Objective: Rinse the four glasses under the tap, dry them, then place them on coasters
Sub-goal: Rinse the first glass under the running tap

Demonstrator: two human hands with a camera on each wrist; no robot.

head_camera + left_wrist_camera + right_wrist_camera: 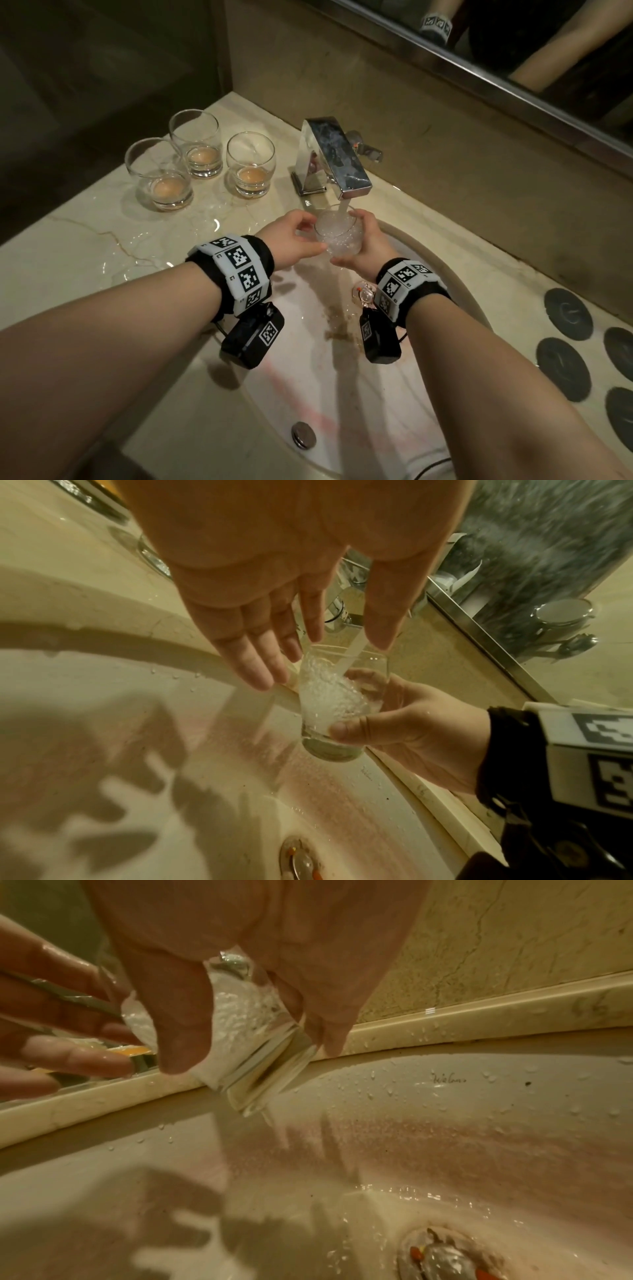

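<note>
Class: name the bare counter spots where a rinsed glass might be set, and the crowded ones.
Free: wet counter between three dirty glasses and sink; strip between sink and coasters. Crowded: around the tap.

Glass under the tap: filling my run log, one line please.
step: rinsing | glass: under tap | right hand: holds glass | left hand: fingertips at rim

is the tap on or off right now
On: a white stream runs from the square chrome tap into the clear glass tumbler, which froths with bubbles over the white basin.
</note>
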